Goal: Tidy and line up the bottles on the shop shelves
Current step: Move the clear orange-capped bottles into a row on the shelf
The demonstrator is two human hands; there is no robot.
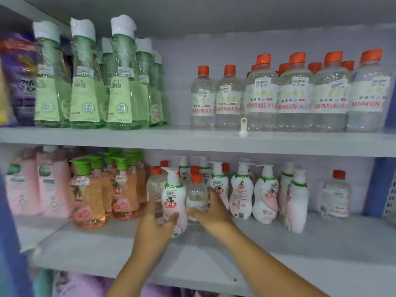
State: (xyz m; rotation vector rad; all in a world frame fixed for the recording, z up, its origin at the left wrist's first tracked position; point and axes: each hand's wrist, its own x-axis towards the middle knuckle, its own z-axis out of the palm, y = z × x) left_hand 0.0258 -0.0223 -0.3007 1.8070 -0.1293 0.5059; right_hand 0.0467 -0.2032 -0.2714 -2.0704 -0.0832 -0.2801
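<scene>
Both hands worked the lower shelf (214,260), left hand (157,219) gripping the pump bottle (174,197), right hand (211,207) gripping a clear bottle (197,195), and crowded neighbours could easily topple.

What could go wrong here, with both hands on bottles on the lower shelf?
1. The left hand holds the white pump bottle and the right hand a clear red-capped bottle, pressed close together; shifting one could knock the other.
2. More clear red-capped bottles and white pump bottles crowd right behind and beside, so a nudge might topple several.
3. The held pump bottle sits nearest the shelf edge and may slip off.
</scene>
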